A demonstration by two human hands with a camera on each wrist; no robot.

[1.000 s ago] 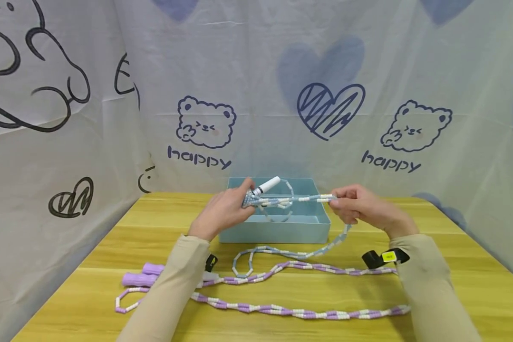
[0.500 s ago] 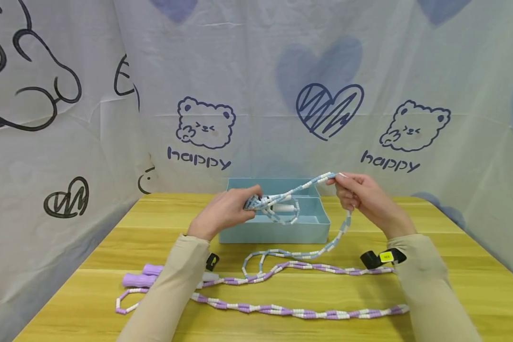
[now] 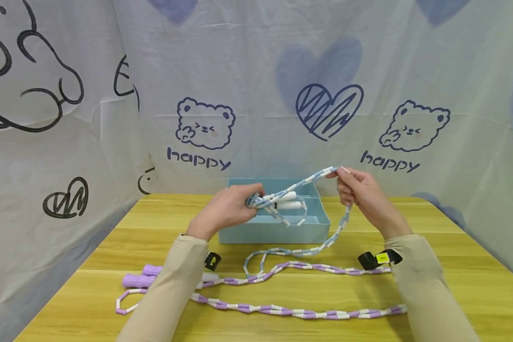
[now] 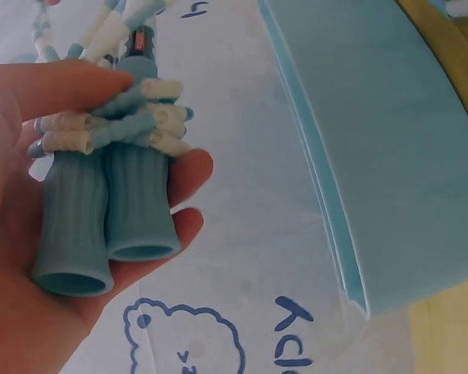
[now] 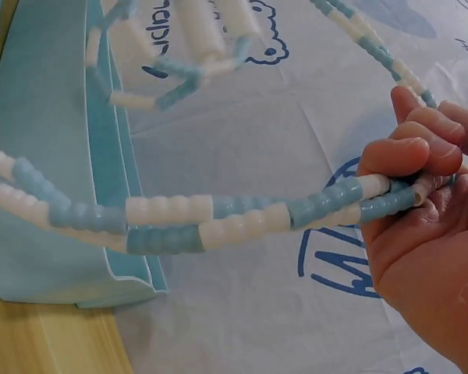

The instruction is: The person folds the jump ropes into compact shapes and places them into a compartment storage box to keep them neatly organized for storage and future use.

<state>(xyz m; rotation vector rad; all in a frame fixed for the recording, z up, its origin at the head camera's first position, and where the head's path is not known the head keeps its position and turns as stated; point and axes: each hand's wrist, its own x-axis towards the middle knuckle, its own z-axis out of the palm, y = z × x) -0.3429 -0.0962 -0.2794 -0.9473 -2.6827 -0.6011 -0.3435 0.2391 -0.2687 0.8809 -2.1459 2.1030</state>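
My left hand [image 3: 228, 209] grips both blue handles [image 4: 74, 218] of a beaded jump rope, side by side. Blue and white beaded cord [image 4: 125, 128] is wound across those handles, under the thumb. White ends [image 3: 288, 205] of the handles stick out to the right. From there a doubled length of cord [image 3: 307, 181] rises to my right hand [image 3: 363, 192], which pinches it between thumb and fingers. In the right wrist view the beaded strand [image 5: 171, 222] runs into the curled fingers. Its tail loops down onto the table [image 3: 324, 294].
Behind the hands stands an open light-blue box [image 3: 273, 234]. A purple and white beaded jump rope [image 3: 299, 312] lies in front, with its purple handles [image 3: 138, 280] near the left forearm. A printed curtain [image 3: 265, 95] hangs behind the table.
My right hand has risen with the cord, lifting the doubled strand from level to a slant. The white handle ends have swung downward to the right. My left hand has stayed nearly in place.
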